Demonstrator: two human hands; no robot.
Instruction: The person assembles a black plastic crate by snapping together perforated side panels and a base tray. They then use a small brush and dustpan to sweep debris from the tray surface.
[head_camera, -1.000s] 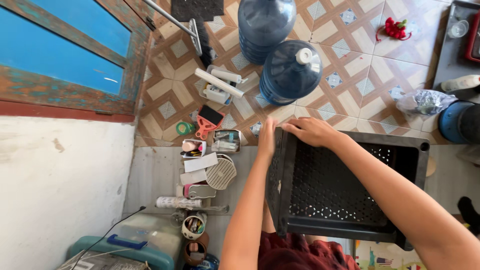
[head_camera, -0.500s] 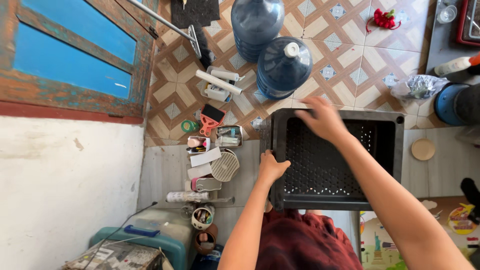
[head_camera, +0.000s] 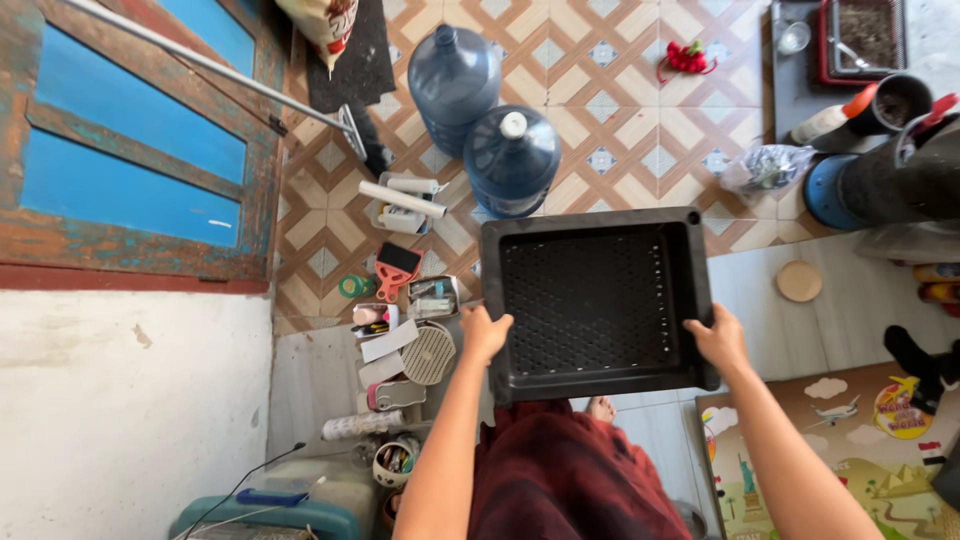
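Right hand now off far rim, black crate level between both gripping hands, left hand opposite.

Seen from above, a black perforated crate is held level by both hands. The left hand grips its corner at seven o'clock, the right hand the corner at five o'clock. Two blue water jugs stand at twelve o'clock on patterned tile.
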